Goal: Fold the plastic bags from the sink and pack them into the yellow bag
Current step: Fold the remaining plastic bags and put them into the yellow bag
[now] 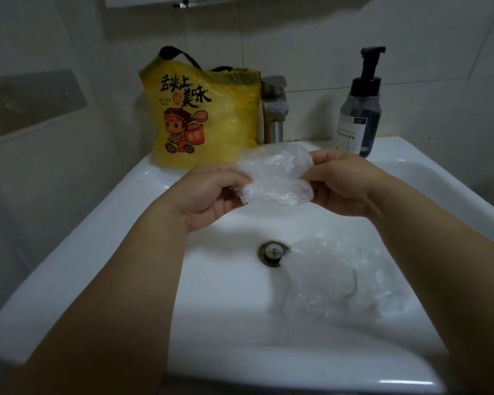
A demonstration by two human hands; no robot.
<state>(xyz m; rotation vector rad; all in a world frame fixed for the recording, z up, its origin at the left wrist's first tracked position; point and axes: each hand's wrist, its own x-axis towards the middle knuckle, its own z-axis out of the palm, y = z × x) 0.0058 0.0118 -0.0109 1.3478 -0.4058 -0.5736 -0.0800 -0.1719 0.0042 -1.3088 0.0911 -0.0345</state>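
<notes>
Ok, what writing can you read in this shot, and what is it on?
"舌尖上" and "美味": large black characters on the yellow bag.
"美食", likely: on the red drum printed behind the bag's cartoon figure.
Small print beside the bag's red seal: too small to read.
Label on the pump bottle: blurred, unreadable.

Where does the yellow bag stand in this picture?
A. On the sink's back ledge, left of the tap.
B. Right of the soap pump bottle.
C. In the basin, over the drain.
A: the yellow bag stands on the back ledge of the sink, just left of the tap, behind the clear plastic bag that the left hand and right hand hold.
</notes>
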